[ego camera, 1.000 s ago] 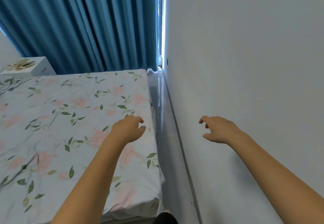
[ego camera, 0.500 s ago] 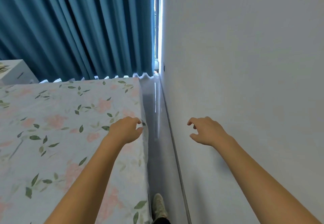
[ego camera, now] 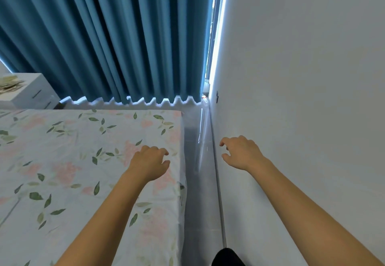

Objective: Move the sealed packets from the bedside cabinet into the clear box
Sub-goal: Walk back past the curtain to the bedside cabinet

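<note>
Hovering: two empty hands, left (ego camera: 149,164) and right (ego camera: 241,153), grip loosely curled; one cabinet (ego camera: 31,92) at ten o'clock, packets (ego camera: 9,82) uncountable.

Both my bare arms reach forward toward twelve o'clock, palms down. My left hand (ego camera: 149,164) hangs with fingers loosely curled, its grip holding nothing. My right hand (ego camera: 241,153), off at two o'clock, is likewise loosely curled and holds nothing.
</note>
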`<move>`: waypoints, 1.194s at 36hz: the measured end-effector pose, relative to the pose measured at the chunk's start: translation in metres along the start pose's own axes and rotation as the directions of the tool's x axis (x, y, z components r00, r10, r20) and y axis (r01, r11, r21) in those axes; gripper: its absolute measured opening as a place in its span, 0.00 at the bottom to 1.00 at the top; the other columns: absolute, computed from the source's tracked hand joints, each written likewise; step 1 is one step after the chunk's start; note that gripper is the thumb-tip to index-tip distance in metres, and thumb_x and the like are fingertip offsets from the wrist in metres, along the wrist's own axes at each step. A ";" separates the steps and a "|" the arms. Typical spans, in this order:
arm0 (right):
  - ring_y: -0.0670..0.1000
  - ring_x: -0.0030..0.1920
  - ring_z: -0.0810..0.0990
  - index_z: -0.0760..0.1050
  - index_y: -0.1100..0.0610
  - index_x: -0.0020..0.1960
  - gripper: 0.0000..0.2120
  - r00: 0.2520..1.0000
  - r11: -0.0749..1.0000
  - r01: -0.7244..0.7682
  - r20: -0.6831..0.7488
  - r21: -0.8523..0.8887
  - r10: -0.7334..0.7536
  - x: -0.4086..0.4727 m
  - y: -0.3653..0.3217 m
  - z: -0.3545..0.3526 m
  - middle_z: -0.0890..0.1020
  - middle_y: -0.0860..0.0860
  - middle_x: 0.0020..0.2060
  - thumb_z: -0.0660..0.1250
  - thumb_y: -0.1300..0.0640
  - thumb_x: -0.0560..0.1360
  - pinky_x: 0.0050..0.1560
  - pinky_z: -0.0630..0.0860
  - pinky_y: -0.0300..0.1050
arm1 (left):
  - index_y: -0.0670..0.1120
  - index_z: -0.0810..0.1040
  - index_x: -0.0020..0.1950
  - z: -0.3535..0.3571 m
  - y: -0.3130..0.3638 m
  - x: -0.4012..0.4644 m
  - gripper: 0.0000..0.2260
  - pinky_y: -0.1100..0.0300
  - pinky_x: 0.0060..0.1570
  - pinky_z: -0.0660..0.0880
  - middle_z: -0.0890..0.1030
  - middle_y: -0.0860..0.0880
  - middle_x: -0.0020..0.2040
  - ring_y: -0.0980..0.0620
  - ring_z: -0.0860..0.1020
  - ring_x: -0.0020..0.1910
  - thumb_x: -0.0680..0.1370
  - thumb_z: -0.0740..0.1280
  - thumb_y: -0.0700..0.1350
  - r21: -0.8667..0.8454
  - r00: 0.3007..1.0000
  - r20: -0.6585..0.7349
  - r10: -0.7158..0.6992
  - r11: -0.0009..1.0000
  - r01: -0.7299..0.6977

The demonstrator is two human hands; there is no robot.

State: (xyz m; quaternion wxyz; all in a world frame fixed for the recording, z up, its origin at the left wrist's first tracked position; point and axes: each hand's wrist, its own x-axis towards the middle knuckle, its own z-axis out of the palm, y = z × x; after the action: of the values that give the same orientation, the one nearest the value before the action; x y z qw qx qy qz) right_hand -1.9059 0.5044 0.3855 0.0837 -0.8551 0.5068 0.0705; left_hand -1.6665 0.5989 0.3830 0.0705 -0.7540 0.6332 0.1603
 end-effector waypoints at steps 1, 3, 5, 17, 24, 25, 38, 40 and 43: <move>0.54 0.60 0.72 0.67 0.50 0.68 0.19 1.000 1.000 0.010 0.003 0.007 -0.010 0.018 0.002 -0.003 0.78 0.50 0.60 0.59 0.53 0.78 0.54 0.70 0.48 | 0.51 0.67 0.71 -0.003 -0.002 0.015 0.19 0.50 0.62 0.69 0.73 0.47 0.68 0.44 0.66 0.68 0.81 0.56 0.53 -0.001 1.000 0.000 -0.001 1.000 0.001; 0.54 0.60 0.73 0.67 0.51 0.68 0.18 1.000 1.000 0.024 0.005 0.021 -0.024 0.055 0.007 -0.008 0.78 0.51 0.59 0.59 0.53 0.78 0.53 0.71 0.47 | 0.51 0.68 0.71 -0.011 -0.005 0.048 0.19 0.50 0.62 0.69 0.73 0.48 0.68 0.44 0.67 0.67 0.81 0.56 0.54 0.006 1.000 -0.009 -0.009 1.000 0.009; 0.54 0.59 0.73 0.67 0.51 0.68 0.18 1.000 0.999 0.025 0.009 0.033 -0.025 0.095 0.015 -0.013 0.78 0.51 0.60 0.59 0.53 0.78 0.52 0.70 0.47 | 0.52 0.68 0.71 -0.020 -0.008 0.084 0.18 0.50 0.62 0.68 0.73 0.48 0.68 0.45 0.69 0.66 0.81 0.55 0.54 0.034 1.000 -0.024 -0.015 0.999 0.016; 0.54 0.56 0.74 0.70 0.53 0.61 0.13 1.000 0.997 -0.009 0.027 0.079 0.007 0.324 0.093 -0.055 0.78 0.51 0.56 0.59 0.53 0.77 0.47 0.67 0.45 | 0.53 0.70 0.69 -0.100 0.003 0.317 0.17 0.53 0.59 0.69 0.73 0.50 0.67 0.47 0.71 0.64 0.81 0.56 0.52 0.054 0.996 -0.074 -0.040 0.998 0.044; 0.55 0.61 0.72 0.68 0.52 0.66 0.17 0.997 0.991 -0.062 0.063 0.118 0.054 0.406 0.117 -0.072 0.77 0.51 0.60 0.59 0.53 0.78 0.57 0.70 0.49 | 0.52 0.71 0.68 -0.133 0.007 0.414 0.17 0.54 0.60 0.70 0.74 0.51 0.67 0.48 0.72 0.65 0.80 0.57 0.51 -0.020 0.998 -0.066 -0.019 1.000 0.017; 0.55 0.62 0.72 0.68 0.51 0.66 0.17 0.995 0.991 -0.069 0.075 0.118 0.060 0.417 0.121 -0.075 0.77 0.51 0.61 0.59 0.53 0.78 0.57 0.70 0.49 | 0.52 0.71 0.68 -0.138 0.006 0.425 0.17 0.55 0.59 0.70 0.74 0.51 0.67 0.48 0.72 0.65 0.80 0.57 0.51 -0.026 0.998 -0.060 -0.016 1.000 0.014; 0.55 0.62 0.73 0.66 0.50 0.69 0.19 0.992 0.991 -0.062 0.117 0.122 0.048 0.623 0.164 -0.096 0.76 0.51 0.62 0.59 0.52 0.78 0.59 0.72 0.48 | 0.51 0.70 0.70 -0.193 -0.025 0.628 0.18 0.54 0.61 0.69 0.71 0.49 0.70 0.48 0.72 0.65 0.80 0.57 0.50 -0.036 0.999 -0.013 -0.030 0.999 0.029; 0.55 0.63 0.72 0.65 0.50 0.69 0.19 0.993 0.994 -0.044 0.113 0.102 0.032 0.670 0.167 -0.102 0.76 0.50 0.62 0.59 0.52 0.78 0.58 0.71 0.47 | 0.50 0.72 0.69 -0.201 -0.032 0.671 0.18 0.53 0.64 0.66 0.70 0.50 0.70 0.48 0.73 0.63 0.80 0.57 0.50 0.008 0.999 -0.037 -0.013 1.000 0.013; 0.55 0.62 0.72 0.66 0.51 0.68 0.18 0.994 0.999 -0.005 0.109 0.053 -0.001 0.744 0.167 -0.116 0.75 0.51 0.62 0.58 0.52 0.78 0.58 0.70 0.48 | 0.51 0.72 0.68 -0.220 -0.046 0.734 0.17 0.52 0.65 0.64 0.70 0.50 0.68 0.47 0.75 0.62 0.80 0.57 0.51 0.007 0.999 -0.037 -0.031 0.999 0.031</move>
State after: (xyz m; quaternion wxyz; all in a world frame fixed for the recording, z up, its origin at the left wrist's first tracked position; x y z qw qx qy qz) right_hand -1.6942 -0.2357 0.3343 0.1339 -0.8470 0.5040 0.1036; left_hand -1.4804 -0.1444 0.3421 0.0644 -0.7662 0.6232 0.1428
